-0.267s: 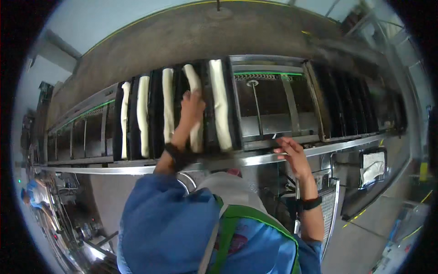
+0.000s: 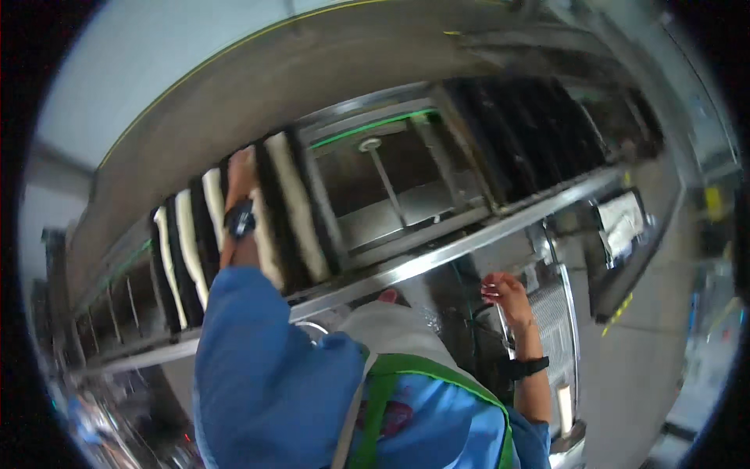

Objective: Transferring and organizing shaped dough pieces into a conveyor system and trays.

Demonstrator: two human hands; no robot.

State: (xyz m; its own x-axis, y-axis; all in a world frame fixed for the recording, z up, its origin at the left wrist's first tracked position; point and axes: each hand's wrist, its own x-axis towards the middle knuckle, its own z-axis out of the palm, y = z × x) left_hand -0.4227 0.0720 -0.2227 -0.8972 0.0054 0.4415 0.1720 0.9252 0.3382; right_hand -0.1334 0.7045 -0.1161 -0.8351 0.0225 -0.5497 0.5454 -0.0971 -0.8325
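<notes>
Several long pale dough strips (image 2: 301,207) lie side by side in a black grooved baking tray (image 2: 324,234). At the far end of the tray, my left hand (image 2: 241,168) rests on one dough strip (image 2: 268,242). Its fingers are blurred and partly hidden, so their grip does not show. The forearm and watch cover part of the neighbouring strips. My right hand (image 2: 508,298) hangs in the air on the near side of the metal rail (image 2: 422,267), away from the dough. Its fingers are loosely bent and apart, with nothing seen in them.
To the right of the strips is a framed conveyor gap (image 2: 375,180) with a rod across it. Beyond that, another black grooved tray (image 2: 523,137) sits on the line. A wire-mesh rack (image 2: 551,313) and a dark bin with white cloth-like material (image 2: 621,223) stand at the near right.
The view has turned, and the trays now sit tilted and farther left. My left hand has reached toward the far end of the strip. My right hand has drawn back from the rail.
</notes>
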